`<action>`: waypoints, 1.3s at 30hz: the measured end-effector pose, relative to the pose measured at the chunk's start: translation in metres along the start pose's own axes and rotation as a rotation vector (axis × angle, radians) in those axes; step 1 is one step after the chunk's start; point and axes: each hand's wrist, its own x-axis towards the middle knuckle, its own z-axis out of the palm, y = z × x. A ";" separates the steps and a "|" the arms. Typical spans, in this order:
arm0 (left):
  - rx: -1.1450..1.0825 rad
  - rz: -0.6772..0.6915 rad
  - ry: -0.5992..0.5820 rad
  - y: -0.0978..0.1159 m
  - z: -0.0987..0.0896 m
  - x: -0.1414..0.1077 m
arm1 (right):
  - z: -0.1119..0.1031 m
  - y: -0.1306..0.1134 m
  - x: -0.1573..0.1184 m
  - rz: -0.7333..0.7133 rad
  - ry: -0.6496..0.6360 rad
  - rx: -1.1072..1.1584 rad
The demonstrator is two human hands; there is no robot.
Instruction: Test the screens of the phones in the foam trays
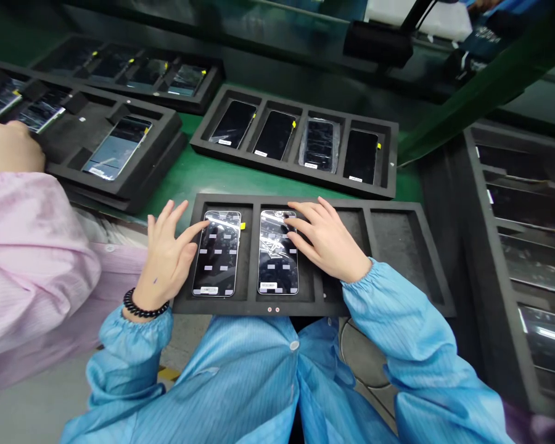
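A black foam tray (pixel 240 308) with four compartments lies across my lap at the bench edge. In its leftmost compartment is a phone (pixel 218 259) with a yellow tab at its upper right side. My left hand (pixel 171 256) has its fingers spread, the index fingertip at this phone's upper left edge. The second compartment holds another phone (pixel 277 265) with glare on its screen. Over its upper right part reaches my right hand (pixel 326 237), fingers apart, fingertips on or just above the screen. The two right compartments hold no phone.
Behind stands a tray (pixel 296 169) with phones in its four compartments. Stacked trays (pixel 160 145) with phones are at the left, near another person's hand (pixel 9 148) and pink sleeve. More phones fill a tray (pixel 499 259) at the right. A green post (pixel 481 98) rises at the upper right.
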 end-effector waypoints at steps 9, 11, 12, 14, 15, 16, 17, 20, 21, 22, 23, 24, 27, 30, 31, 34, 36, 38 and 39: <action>0.026 -0.016 -0.025 0.003 -0.002 0.006 | 0.006 -0.007 0.022 -0.025 -0.039 -0.056; 0.021 -0.009 -0.016 0.002 0.000 0.006 | 0.011 -0.008 0.026 -0.036 -0.061 -0.069; 0.020 -0.006 -0.012 0.002 0.000 0.006 | 0.014 -0.007 0.027 -0.045 -0.075 -0.072; 0.020 -0.004 -0.010 0.002 0.000 0.007 | 0.018 -0.006 0.026 -0.055 -0.090 -0.077; 0.022 -0.003 -0.012 0.003 0.000 0.008 | 0.019 -0.005 0.025 -0.052 -0.083 -0.077; 0.024 -0.001 -0.010 0.003 0.000 0.008 | 0.020 -0.004 0.023 -0.042 -0.070 -0.078; 0.028 -0.001 -0.010 0.003 0.000 0.009 | 0.020 -0.003 0.020 -0.028 -0.057 -0.082; 0.053 -0.007 -0.017 0.004 -0.001 0.011 | 0.018 -0.001 0.012 0.014 -0.062 -0.103; 0.069 -0.010 -0.023 0.004 0.000 0.012 | 0.017 0.000 0.009 0.024 -0.071 -0.109; 0.091 -0.011 -0.030 0.004 0.000 0.013 | 0.015 0.001 0.006 0.034 -0.073 -0.111; 0.114 -0.009 -0.039 0.005 0.001 0.014 | 0.013 0.001 0.003 0.043 -0.068 -0.110; 0.136 -0.007 -0.045 0.005 0.002 0.015 | 0.011 0.002 -0.001 0.056 -0.057 -0.108; 0.168 -0.001 -0.053 0.005 0.004 0.018 | 0.004 0.004 -0.009 0.089 -0.019 -0.104; 0.154 0.024 -0.048 0.007 0.004 0.021 | 0.001 0.006 -0.015 0.107 -0.002 -0.103; 0.152 0.040 -0.053 0.008 0.004 0.023 | 0.001 0.007 -0.017 0.109 0.000 -0.103; 0.153 0.076 -0.078 0.011 0.005 0.027 | 0.001 0.007 -0.018 0.107 -0.002 -0.101; 0.154 0.077 -0.083 0.013 0.006 0.028 | 0.002 0.007 -0.018 0.106 -0.003 -0.103; 0.152 0.070 -0.089 0.013 0.007 0.028 | 0.002 0.007 -0.017 0.106 0.000 -0.104; 0.151 0.066 -0.098 0.014 0.008 0.027 | 0.003 0.007 -0.016 0.106 0.002 -0.104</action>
